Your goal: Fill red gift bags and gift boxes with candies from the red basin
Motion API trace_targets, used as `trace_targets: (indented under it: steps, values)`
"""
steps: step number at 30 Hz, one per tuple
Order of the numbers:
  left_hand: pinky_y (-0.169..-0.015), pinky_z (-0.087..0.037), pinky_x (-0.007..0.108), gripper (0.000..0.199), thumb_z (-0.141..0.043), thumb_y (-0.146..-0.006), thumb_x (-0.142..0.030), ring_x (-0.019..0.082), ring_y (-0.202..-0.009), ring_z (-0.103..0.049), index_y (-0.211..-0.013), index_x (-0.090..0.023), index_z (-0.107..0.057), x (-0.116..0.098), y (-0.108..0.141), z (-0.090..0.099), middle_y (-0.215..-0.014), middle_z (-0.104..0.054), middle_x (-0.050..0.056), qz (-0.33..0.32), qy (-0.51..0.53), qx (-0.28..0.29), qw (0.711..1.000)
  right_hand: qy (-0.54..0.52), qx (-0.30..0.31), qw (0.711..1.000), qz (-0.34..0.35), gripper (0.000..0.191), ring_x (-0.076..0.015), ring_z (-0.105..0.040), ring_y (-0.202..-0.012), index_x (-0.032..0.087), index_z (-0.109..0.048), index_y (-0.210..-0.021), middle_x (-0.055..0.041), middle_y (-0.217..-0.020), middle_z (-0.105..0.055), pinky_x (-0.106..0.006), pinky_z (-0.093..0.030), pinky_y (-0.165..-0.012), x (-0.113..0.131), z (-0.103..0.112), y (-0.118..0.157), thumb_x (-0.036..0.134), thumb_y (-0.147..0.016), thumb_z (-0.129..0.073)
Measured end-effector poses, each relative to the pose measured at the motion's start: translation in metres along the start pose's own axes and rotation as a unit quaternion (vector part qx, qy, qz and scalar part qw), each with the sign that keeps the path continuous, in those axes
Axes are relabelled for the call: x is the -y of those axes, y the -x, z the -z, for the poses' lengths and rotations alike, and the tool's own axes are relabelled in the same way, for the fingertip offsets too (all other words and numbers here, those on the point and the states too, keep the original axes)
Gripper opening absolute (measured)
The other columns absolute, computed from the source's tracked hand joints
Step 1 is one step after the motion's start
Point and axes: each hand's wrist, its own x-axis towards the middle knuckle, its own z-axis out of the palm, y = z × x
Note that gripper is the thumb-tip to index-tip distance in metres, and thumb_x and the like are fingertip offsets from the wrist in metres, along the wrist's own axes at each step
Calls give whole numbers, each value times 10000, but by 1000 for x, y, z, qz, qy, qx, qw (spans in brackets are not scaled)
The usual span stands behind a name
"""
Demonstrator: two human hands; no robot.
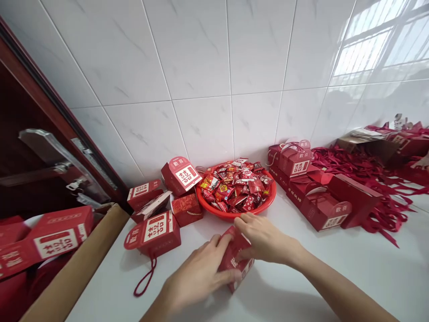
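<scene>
Between my two hands, on the white tabletop, is a small red gift box (pixel 233 253) with pale characters printed on it. My left hand (pixel 208 264) grips its left side, with the thumb along the near face; this hand is slightly blurred. On the far right of the box, my right hand (pixel 259 239) holds an upper edge with its fingers bent over it. Just beyond the box, a round red basin (pixel 234 215) is heaped with wrapped candies (pixel 236 185). My hands hide part of the box.
Red gift boxes (pixel 162 232) lie left of the basin, one with a cord loop. More boxes (pixel 318 203) stand along the right, beside a heap of dark red ribbons (pixel 351 170). At left, a cardboard carton (pixel 77 264) holds boxes near a door handle (pixel 47 143). A hand shows at the far right edge.
</scene>
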Motion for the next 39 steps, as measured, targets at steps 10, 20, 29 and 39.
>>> trace_targets:
  steps: [10,20,29,39]
  values:
    - [-811,-487,364,303,-484,-963,-374,308,-1052,-655,-1210,-244,-600,-11,-30,-39,-1162,-666,103,-2,-52,-103,993,47,57,997,-2,538,-329,-733,-908,55,-424,-1456,-289,-1322,-580,-366,-509,-667,11,3,29,108,-920,-432]
    - [-977,-501,309,336,-428,-1016,-430,213,-1115,-648,-1088,-241,-696,6,-24,-3,-1191,-707,54,-110,98,-48,988,-41,-42,989,-133,695,-405,-641,-1111,167,-451,-1484,-272,-1507,-437,-474,-560,-771,26,-41,27,393,-852,-631]
    - [-1071,-491,402,290,-550,-953,-430,264,-1259,-593,-1074,-222,-713,29,-31,19,-1295,-656,101,-130,86,-248,956,-43,-411,881,-230,570,-268,-631,-673,339,-683,-1182,-59,-795,-665,-431,-530,-592,-93,130,128,658,-712,-724]
    - [-1137,-426,468,259,-506,-981,-363,264,-1331,-526,-1140,-236,-665,50,-54,-4,-1410,-574,102,-138,11,-252,958,80,-375,790,-479,443,-284,-594,-873,125,-680,-1065,-243,-1032,-677,-434,-409,-702,-227,197,68,492,-817,-707]
